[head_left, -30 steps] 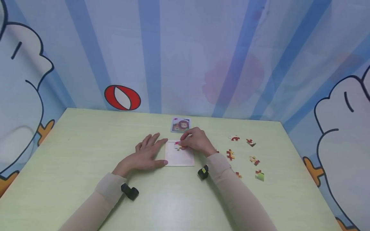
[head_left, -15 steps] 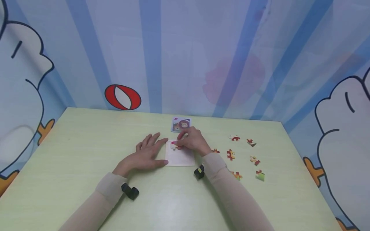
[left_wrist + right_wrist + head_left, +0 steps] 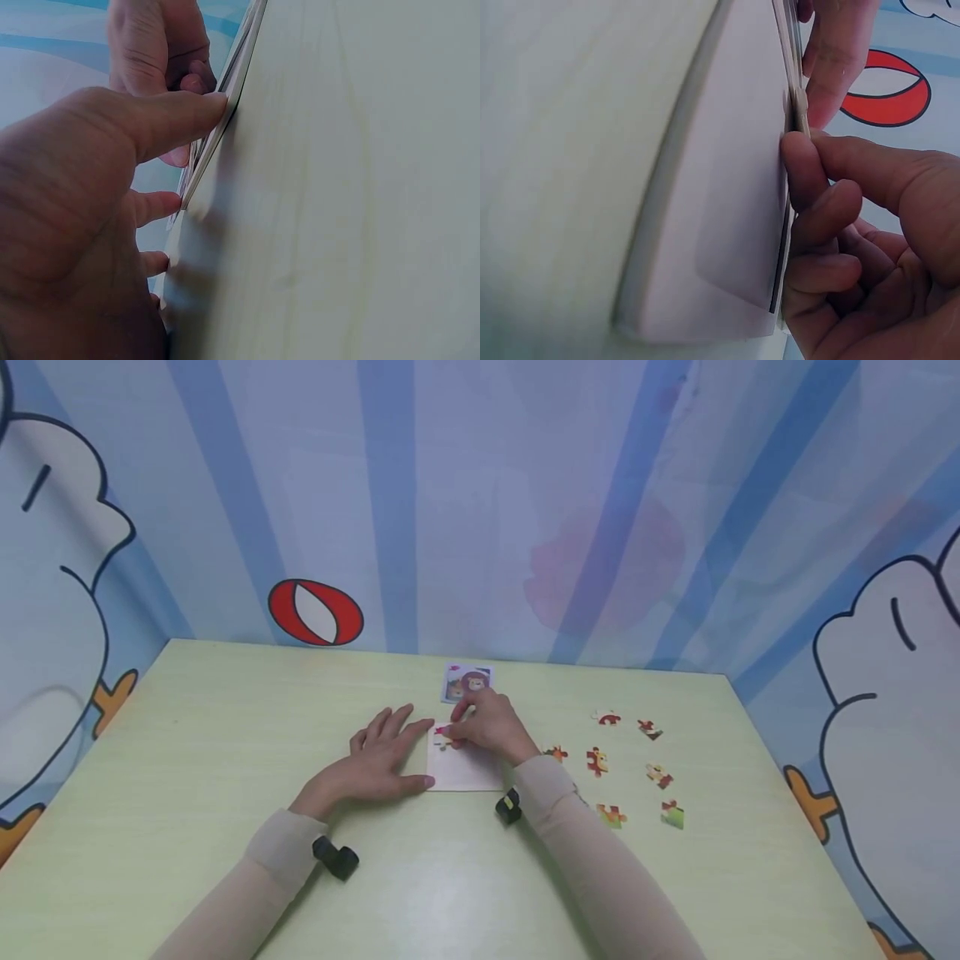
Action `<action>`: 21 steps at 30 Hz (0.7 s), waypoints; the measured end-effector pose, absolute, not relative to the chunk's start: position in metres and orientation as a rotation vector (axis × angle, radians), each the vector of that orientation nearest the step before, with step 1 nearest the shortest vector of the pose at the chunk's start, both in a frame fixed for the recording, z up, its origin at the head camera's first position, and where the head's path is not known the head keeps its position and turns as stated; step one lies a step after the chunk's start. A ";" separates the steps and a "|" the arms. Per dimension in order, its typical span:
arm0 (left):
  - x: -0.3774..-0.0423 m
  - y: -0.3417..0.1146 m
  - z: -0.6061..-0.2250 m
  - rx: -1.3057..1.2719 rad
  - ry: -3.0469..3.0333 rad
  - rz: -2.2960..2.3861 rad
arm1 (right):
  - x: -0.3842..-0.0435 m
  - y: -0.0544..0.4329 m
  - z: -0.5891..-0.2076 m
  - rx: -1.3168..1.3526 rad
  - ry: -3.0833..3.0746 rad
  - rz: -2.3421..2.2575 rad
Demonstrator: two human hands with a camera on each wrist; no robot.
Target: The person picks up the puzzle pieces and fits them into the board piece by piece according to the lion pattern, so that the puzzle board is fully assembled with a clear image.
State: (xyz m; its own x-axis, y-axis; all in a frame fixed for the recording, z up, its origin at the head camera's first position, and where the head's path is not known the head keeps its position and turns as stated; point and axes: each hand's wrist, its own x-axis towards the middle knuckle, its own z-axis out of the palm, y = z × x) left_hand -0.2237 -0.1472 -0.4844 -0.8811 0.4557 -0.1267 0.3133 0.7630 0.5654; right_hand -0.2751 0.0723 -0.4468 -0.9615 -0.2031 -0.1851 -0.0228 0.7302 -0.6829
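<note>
A shallow white puzzle tray lies flat on the table. My left hand rests at its left side with fingers spread; thumb tip and index fingertip touch the edge, as the left wrist view also shows. Over the tray's upper left corner, my right hand pinches a jigsaw piece with pink and yellow on it. In the right wrist view, the right thumb and fingertips hold the edge of this thin piece close over the tray floor, and the remaining fingers are curled. My fingers cover part of the piece.
A picture card with a lion lies just beyond the tray, partly behind my right hand. To the right are several loose jigsaw pieces, including a green one. A printed curtain borders the table's back edge.
My right hand has slid left with the jigsaw piece, from the tray's upper middle to its upper left corner. Loose pieces behind the right wrist have come into view. My left hand stays put.
</note>
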 end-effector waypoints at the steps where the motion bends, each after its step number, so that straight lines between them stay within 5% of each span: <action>1: -0.224 -0.147 -0.484 0.598 2.701 0.804 | -0.275 0.072 -0.447 -0.184 2.690 -1.052; 21: -0.224 -0.146 -0.486 0.606 2.697 0.796 | -0.277 0.073 -0.447 -0.226 2.721 -1.003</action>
